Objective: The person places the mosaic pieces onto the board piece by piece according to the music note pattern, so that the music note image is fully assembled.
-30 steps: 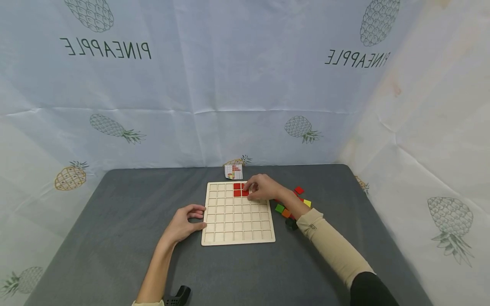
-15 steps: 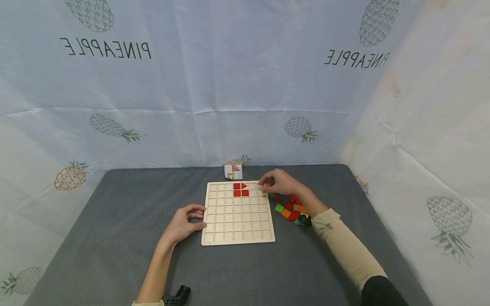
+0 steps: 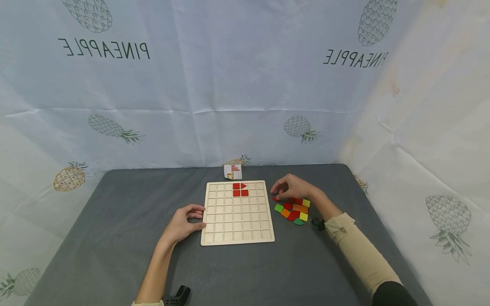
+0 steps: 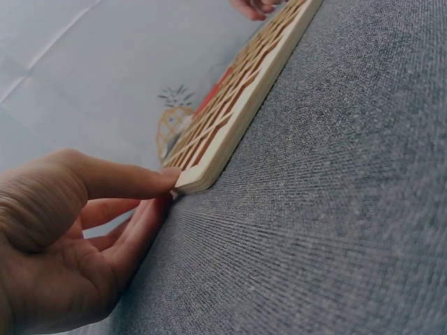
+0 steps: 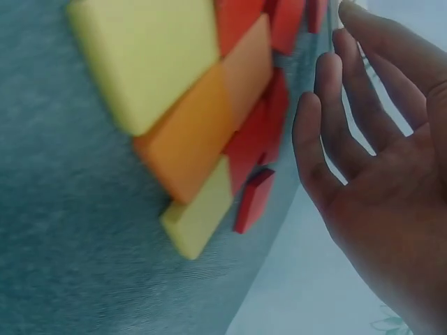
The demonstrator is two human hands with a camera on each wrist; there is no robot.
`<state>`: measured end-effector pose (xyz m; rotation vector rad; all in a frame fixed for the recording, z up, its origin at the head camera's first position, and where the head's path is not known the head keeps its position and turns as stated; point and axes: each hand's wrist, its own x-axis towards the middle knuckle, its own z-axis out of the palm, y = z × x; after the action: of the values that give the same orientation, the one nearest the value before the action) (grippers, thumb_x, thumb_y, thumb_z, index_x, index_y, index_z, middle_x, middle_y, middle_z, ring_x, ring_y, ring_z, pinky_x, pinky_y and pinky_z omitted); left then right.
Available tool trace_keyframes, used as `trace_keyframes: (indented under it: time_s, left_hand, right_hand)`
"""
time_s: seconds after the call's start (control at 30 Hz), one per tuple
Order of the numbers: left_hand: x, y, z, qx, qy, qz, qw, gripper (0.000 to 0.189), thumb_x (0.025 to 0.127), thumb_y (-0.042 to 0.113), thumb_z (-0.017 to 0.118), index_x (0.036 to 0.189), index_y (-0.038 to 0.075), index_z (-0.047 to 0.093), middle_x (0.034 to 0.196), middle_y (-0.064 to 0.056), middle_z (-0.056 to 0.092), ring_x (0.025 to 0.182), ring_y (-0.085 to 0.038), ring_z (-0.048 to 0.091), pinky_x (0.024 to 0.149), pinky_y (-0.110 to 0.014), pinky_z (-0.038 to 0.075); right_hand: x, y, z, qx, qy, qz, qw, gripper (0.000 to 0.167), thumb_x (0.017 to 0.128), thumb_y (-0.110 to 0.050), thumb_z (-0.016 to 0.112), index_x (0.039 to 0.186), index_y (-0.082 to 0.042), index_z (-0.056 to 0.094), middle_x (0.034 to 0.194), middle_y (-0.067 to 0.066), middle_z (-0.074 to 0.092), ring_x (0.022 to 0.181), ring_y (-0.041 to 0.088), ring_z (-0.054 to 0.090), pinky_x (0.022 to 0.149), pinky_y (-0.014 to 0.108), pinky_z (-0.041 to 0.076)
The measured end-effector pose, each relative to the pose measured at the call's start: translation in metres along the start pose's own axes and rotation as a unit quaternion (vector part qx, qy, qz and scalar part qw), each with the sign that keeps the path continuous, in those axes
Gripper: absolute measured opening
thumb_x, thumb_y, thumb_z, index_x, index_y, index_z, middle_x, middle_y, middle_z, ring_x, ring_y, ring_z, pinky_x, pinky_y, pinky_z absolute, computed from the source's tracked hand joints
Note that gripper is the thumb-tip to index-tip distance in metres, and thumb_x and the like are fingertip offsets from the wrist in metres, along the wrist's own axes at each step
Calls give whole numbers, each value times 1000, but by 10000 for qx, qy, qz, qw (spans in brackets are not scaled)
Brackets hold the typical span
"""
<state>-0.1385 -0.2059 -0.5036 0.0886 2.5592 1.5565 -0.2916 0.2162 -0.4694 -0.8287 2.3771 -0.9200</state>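
Note:
A pale wooden board (image 3: 239,216) with a square grid lies on the grey table. Red pieces (image 3: 240,190), one of them pointed, fill a small block of cells near its top edge. My left hand (image 3: 180,225) holds the board's left edge; in the left wrist view the thumb rests at a corner of the frame, the other fingers lower beside it. To the right of the board, my right hand (image 3: 294,187) hovers over loose coloured pieces with its fingers loosely bent. A small red piece (image 3: 275,199) lies just under its fingertips. In the right wrist view nothing shows between the fingers.
Green, orange, yellow and red pieces (image 3: 293,216) lie close together right of the board. A small card (image 3: 232,171) with a coloured grid pattern stands behind the board. A pineapple-print cloth (image 3: 210,85) hangs behind the table.
My right hand has moved from the red pieces on the board, rightward past its edge, to the loose pieces. A pointed red piece is uncovered on the board. My left hand stays put.

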Motion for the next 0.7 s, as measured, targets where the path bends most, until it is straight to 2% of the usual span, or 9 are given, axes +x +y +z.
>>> trace_keyframes:
  time_s: [0.13, 0.43, 0.7]
  left_hand:
    - [-1, 0, -1, -13, -15, 12, 10000, 52, 89, 2, 86, 137, -6, 66, 127, -25, 70, 115, -33, 71, 86, -24, 56]
    - [-1, 0, 0, -32, -20, -11, 10000, 52, 89, 2, 85, 137, -6, 66, 126, -24, 70, 114, -32, 71, 85, -23, 57]
    - [1, 0, 0, -13, 10, -37, 10000, 52, 88, 2, 86, 136, -6, 67, 125, -24, 71, 113, -30, 71, 86, -24, 57]
  right_hand:
    - [-1, 7, 2, -3, -168, -114, 9998, 22, 97, -8, 81, 119, -7, 82, 121, 12, 80, 96, 12, 71, 89, 26, 60]
    - [-3, 13, 6, -69, -169, -394, 9991, 24, 97, -11, 82, 120, -5, 81, 119, 15, 80, 97, 15, 68, 88, 27, 59]
    - [-1, 15, 7, -79, -134, -386, 9991, 26, 95, -15, 85, 119, -6, 82, 115, 13, 80, 92, 12, 64, 84, 24, 56]
